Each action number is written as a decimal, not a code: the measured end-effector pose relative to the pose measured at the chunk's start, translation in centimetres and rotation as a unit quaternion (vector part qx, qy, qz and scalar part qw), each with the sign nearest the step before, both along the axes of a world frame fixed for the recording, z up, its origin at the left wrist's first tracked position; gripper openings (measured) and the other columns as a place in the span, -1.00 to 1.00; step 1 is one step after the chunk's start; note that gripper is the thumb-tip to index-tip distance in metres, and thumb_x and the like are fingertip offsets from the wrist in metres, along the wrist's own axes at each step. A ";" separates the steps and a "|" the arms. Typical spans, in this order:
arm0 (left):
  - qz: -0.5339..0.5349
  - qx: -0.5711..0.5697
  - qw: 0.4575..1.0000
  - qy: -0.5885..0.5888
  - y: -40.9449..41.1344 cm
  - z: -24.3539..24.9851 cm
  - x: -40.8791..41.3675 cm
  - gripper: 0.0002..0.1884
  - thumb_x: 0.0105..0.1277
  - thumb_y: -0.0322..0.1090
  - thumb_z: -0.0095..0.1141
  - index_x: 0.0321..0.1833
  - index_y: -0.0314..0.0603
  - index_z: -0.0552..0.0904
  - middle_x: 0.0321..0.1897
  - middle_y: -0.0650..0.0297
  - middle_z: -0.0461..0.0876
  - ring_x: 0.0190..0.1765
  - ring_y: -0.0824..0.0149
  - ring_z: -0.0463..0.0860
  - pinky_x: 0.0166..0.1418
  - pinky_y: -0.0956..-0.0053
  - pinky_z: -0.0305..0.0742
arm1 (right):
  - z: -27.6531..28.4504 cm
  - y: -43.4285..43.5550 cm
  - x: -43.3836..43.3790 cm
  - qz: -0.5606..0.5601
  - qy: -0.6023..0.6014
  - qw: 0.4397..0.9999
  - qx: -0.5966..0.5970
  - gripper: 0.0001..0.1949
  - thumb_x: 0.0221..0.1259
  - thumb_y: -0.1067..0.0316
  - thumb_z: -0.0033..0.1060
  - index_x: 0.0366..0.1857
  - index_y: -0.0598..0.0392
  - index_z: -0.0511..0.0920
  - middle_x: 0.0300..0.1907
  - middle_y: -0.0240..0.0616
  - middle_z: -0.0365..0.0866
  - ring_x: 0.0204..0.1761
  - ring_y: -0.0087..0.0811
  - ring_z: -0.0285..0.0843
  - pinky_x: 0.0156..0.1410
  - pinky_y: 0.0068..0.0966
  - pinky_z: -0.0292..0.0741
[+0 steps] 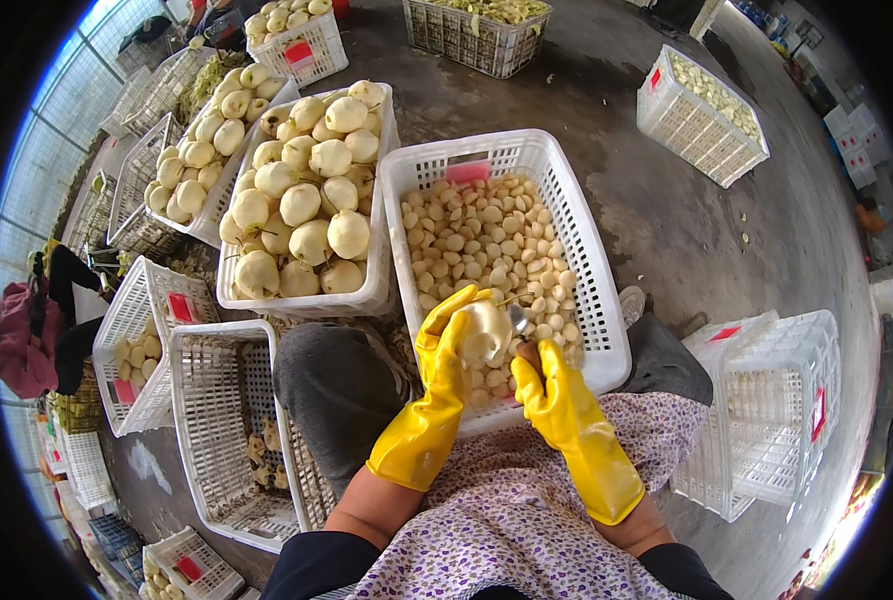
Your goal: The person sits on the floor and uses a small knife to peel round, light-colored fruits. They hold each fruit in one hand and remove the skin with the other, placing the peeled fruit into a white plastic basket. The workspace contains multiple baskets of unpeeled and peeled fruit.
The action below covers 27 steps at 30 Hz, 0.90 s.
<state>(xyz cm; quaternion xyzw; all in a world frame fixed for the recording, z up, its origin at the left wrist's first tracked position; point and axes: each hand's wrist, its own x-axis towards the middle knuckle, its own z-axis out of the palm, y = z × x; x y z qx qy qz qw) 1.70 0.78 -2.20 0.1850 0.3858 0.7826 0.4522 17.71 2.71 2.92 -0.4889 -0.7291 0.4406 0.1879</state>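
Note:
My left hand (443, 352), in a yellow rubber glove, grips a peeled pear (487, 332) with scooped hollows in its pale flesh. In my right hand (548, 382), gloved the same way, is a scoop (518, 321) with a brown handle and a shiny metal bowl. The scoop's bowl is close beside the pear; whether they touch I cannot tell. Both hands are over the near end of a white plastic crate (604, 300). Inside it lie many small rounded fruit pieces (484, 240).
Left of it stands a crate (308, 304) heaped with peeled pears (311, 195). Nearer my left leg, another crate (206, 420) holds cores or scraps (266, 450). Stacked white crates (761, 405) stand at right, and a filled crate (701, 116) is farther off on the concrete floor.

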 end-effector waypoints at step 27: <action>0.006 -0.157 0.975 0.155 -0.4 3.1 1.0 -0.77 0.53 -0.31 0.23 0.14 -0.19 0.74 -0.21 0.41 0.70 -0.25 0.63 0.53 -0.14 0.69 0.43 | -0.5 -2.2 -1.8 0.020 0.042 0.999 -0.027 -0.71 0.55 0.19 0.16 0.10 0.16 0.46 -0.17 -0.08 0.76 -0.16 -0.10 0.75 -0.09 -0.27 0.62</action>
